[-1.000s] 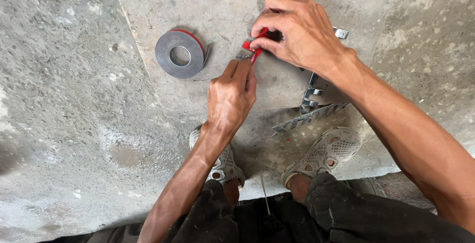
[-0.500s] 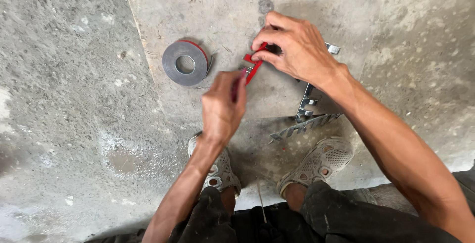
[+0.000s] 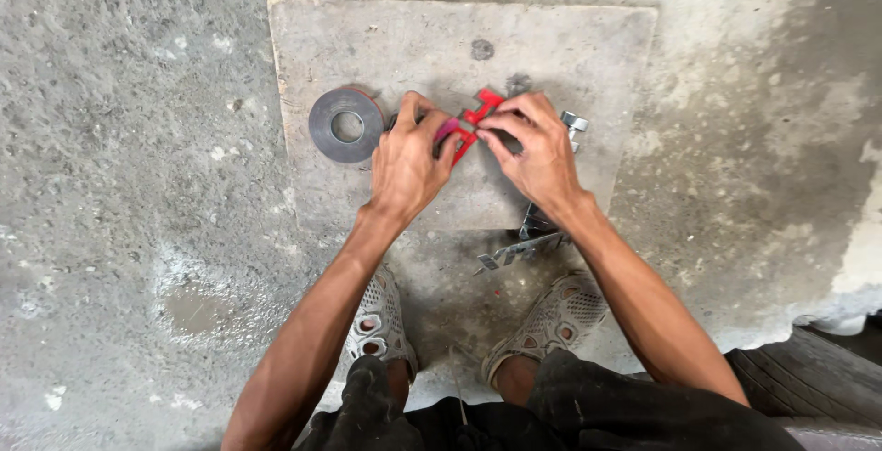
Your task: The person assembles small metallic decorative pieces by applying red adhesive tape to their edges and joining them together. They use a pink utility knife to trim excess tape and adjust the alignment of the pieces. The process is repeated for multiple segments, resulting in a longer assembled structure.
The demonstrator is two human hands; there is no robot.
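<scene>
Both of my hands meet over a square concrete slab [image 3: 570,56]. My left hand [image 3: 409,162] pinches the lower end of a small red piece [image 3: 470,125], and my right hand [image 3: 533,152] pinches its upper end with the fingertips. The piece looks like red wire or clips, partly hidden by my fingers. A grey roll of tape [image 3: 345,125] with a red edge lies flat on the slab just left of my left hand, not touched.
A bent metal bracket [image 3: 519,249] lies at the slab's front edge under my right wrist, with another metal bit [image 3: 574,122] beside my right hand. My two shoes [image 3: 378,318] stand on rough concrete floor. A dark tyre-like object [image 3: 808,359] sits at lower right.
My left hand has moved up and closed in on the red piece beside my right hand. The camera has tilted so the whole slab shows.
</scene>
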